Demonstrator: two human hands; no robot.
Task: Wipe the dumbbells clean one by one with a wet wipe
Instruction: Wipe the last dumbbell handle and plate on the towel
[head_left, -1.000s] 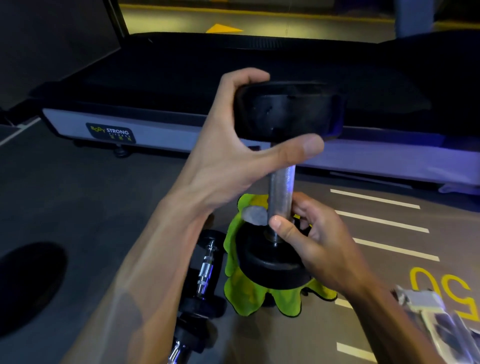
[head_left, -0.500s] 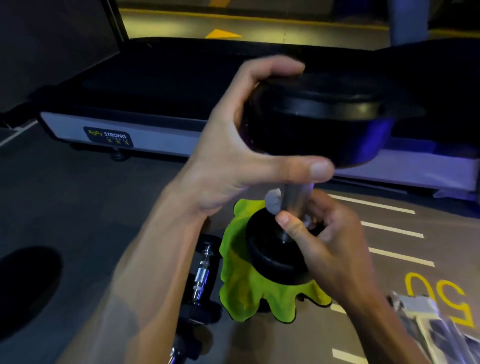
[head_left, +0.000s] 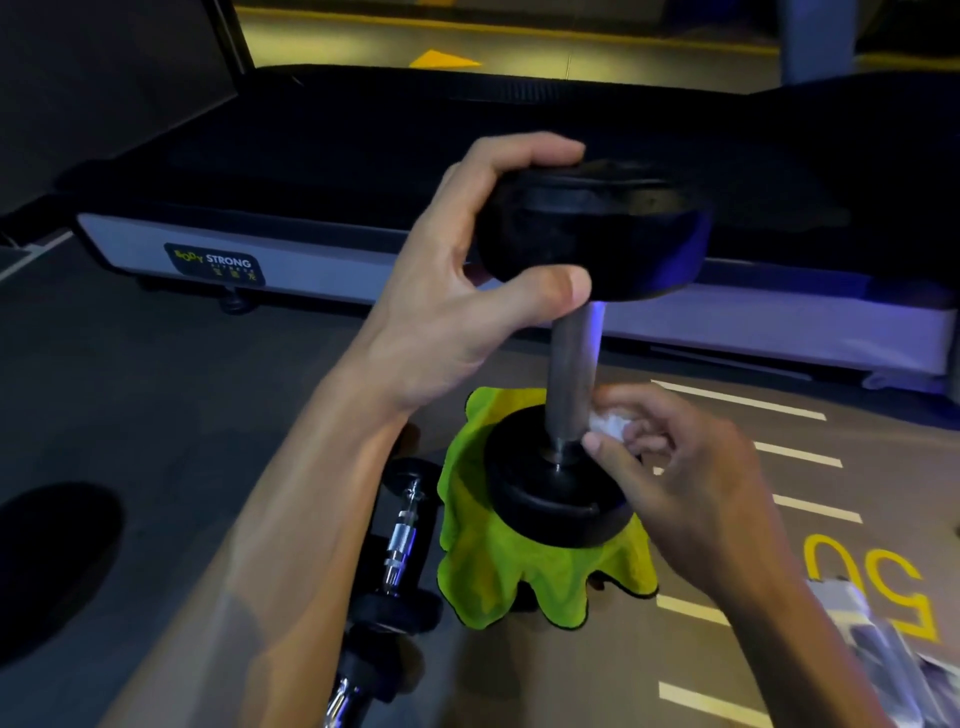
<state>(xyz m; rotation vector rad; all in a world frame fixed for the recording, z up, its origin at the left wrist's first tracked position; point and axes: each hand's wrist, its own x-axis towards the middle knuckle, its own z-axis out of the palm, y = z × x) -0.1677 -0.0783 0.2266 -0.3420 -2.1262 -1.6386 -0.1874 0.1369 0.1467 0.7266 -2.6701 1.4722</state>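
1. The dumbbell (head_left: 574, 358) stands upright in the middle of the frame, its lower black head sitting on a bright yellow-green cloth (head_left: 498, 566) spread on the floor.
2. The left hand (head_left: 467, 291) comes in from the lower left and grips the top head: fingers curled over the upper edge, thumb pressed against the underside, so it's clamped between them.
3. The right hand (head_left: 670, 467) reaches in from the lower right, down at the bottom of the metal handle. Its fingers are bunched together, pinching a scrunched white wet wipe (head_left: 610, 423), which is touching the handle just above the lower head.
4. Two more dumbbells lie on the floor at lower center-left, just beside the cloth: a small dumbbell (head_left: 402, 545) with a chrome grip, and a second dumbbell (head_left: 358, 675) below it that's partly cut off by the bottom edge.
5. A treadmill (head_left: 363, 260) with a "BODY STRONG" label runs across the upper half of the frame.
6. The floor (head_left: 831, 467) on the right has white stripes and a yellow "50". There's something blurry and pale in the lower right corner; can't tell what.
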